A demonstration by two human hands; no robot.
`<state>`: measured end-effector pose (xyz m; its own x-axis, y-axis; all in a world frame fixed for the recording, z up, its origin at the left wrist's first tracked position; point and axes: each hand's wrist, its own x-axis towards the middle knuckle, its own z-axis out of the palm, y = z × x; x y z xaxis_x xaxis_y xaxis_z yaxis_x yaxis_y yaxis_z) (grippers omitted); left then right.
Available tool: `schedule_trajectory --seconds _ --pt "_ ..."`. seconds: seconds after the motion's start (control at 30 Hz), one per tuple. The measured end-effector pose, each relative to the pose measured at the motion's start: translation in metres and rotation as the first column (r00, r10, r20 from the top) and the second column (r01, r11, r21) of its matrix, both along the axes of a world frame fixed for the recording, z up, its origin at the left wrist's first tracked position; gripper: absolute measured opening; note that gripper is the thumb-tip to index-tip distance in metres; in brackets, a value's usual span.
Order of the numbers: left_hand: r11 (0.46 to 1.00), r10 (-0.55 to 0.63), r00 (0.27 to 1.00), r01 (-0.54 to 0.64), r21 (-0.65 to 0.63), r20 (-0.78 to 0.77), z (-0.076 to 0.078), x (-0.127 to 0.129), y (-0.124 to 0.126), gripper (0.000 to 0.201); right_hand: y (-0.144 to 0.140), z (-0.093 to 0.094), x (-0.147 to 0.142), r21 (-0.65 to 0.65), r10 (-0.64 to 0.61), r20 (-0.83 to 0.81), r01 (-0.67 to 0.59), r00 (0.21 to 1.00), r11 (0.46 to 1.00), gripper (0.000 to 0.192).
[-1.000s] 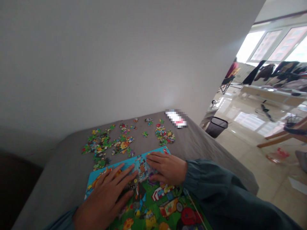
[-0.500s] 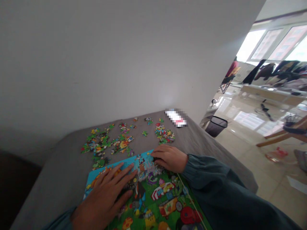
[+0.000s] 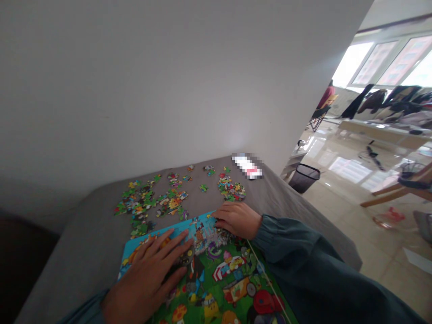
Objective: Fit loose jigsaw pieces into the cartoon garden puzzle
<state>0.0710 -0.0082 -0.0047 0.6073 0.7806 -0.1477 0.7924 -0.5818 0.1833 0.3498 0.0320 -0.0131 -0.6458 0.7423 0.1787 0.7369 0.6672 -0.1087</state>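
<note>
A colourful cartoon jigsaw puzzle (image 3: 219, 288) lies in front of me, blue along its far edge and green over the rest. Across its left part rests my left hand (image 3: 145, 274), palm down with the fingers spread, holding nothing. My right hand (image 3: 238, 219) is at the puzzle's far right corner, fingers curled together and their tips down on the surface. Whatever may be under those fingertips is hidden. Beyond the far edge, loose puzzle pieces lie in a large left group (image 3: 138, 200), a middle group (image 3: 173, 202) and a right group (image 3: 231, 188).
A grey cloth (image 3: 84, 243) covers the table, which meets a white wall (image 3: 168, 90). A phone (image 3: 248, 166) with a blurred-out screen lies at the back right. On the floor to the right stand a dark waste bin (image 3: 304, 177) and wooden furniture legs (image 3: 394, 189).
My right hand and sleeve have shifted very slightly left and away from me at the puzzle's corner. My left hand and the loose pieces have stayed put.
</note>
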Motion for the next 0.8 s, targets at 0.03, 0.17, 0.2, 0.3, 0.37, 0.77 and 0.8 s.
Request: schedule_trajectory --seconds 0.03,0.17,0.2,0.3,0.37,0.77,0.8 --pt "1.0 0.004 1.0 -0.004 -0.002 0.0 0.0002 0.0 -0.0001 0.048 0.0003 0.0006 -0.0001 -0.01 -0.005 -0.014 0.005 1.0 1.0 0.024" --pt "1.0 0.006 1.0 -0.006 -0.016 -0.002 0.0014 -0.0001 -0.001 0.049 0.0024 -0.0033 -0.0005 0.042 -0.004 -0.015 0.004 1.0 0.999 0.021" --pt "1.0 0.004 1.0 -0.004 -0.018 -0.003 0.0014 -0.0001 -0.0012 0.05 0.0027 -0.0049 -0.0005 0.065 0.009 0.002 -0.009 1.0 0.998 0.021" --pt "1.0 0.006 1.0 -0.006 -0.015 -0.003 0.0004 0.0 -0.001 0.049 0.0026 -0.007 -0.0001 0.1 0.046 0.071 -0.053 0.996 0.994 0.02" --pt "1.0 0.005 1.0 -0.005 -0.004 0.004 -0.0009 -0.0004 -0.0007 0.048 0.0018 -0.0055 0.0002 0.094 0.052 0.096 -0.061 0.994 0.994 0.02" --pt "1.0 0.003 1.0 -0.003 -0.015 0.012 0.0001 0.0002 -0.0003 0.049 0.0048 -0.0071 0.0021 0.148 0.098 0.064 -0.107 0.993 0.983 0.021" --pt "1.0 0.001 1.0 -0.001 -0.018 0.01 0.0 0.0001 -0.0004 0.049 0.005 -0.0068 0.0023 0.157 0.104 0.067 -0.114 0.992 0.981 0.021"
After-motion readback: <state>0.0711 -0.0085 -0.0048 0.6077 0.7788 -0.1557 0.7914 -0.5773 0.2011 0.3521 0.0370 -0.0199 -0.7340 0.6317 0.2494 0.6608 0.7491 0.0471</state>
